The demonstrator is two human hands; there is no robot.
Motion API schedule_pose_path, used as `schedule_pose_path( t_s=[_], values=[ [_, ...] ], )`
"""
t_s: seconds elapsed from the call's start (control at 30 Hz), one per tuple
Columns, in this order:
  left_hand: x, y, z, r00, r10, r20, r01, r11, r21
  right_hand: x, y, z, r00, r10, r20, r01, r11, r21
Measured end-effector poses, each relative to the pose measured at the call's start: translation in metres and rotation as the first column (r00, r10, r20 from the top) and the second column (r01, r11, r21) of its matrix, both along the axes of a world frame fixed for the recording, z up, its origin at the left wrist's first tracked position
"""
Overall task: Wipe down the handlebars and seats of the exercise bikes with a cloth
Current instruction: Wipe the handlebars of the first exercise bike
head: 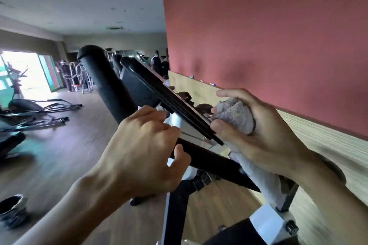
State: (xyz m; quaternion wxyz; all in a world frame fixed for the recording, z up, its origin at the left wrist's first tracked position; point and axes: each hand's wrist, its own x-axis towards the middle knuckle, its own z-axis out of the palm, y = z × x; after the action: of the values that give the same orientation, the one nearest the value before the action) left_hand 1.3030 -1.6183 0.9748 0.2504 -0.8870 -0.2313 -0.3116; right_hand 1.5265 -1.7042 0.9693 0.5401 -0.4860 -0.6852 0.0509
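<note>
Right hand clamps the bunched grey terry cloth beside the black foam-padded handlebar gripped by left hand; the cloth's dangling tail risks snagging the frame.

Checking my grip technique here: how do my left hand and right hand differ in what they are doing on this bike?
The left hand grips the black handlebar bare, while the right hand holds a bunched grey cloth. The left hand sits near the middle of the bar; the right hand is further along it, beside the console. Both have curled fingers.
</note>
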Motion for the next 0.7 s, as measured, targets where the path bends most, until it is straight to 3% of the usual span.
schedule_pose_path(
  t_s=[0.17,0.27,0.43,0.6,0.7],
  values=[
    [-0.008,0.002,0.013,0.995,-0.014,0.103,-0.001,0.989,0.147,0.011,0.031,0.021,0.976,0.219,-0.019,-0.218,0.975,0.039],
    [-0.021,0.007,0.034,0.971,0.16,0.177,-0.197,0.955,0.22,-0.005,0.056,0.017,0.956,0.294,-0.007,-0.293,0.954,0.058],
    [-0.033,0.006,0.051,0.929,0.369,-0.037,-0.359,0.919,0.165,-0.056,0.079,-0.004,0.883,0.406,0.234,-0.404,0.913,-0.062],
    [-0.032,-0.004,0.052,0.868,0.488,-0.091,-0.475,0.87,0.131,-0.049,0.075,-0.007,0.843,0.36,0.4,-0.406,0.913,0.032],
    [-0.034,-0.011,0.057,0.824,0.545,-0.157,-0.522,0.837,0.167,-0.036,0.072,-0.008,0.767,0.468,0.438,-0.473,0.875,-0.107]
  ],
)
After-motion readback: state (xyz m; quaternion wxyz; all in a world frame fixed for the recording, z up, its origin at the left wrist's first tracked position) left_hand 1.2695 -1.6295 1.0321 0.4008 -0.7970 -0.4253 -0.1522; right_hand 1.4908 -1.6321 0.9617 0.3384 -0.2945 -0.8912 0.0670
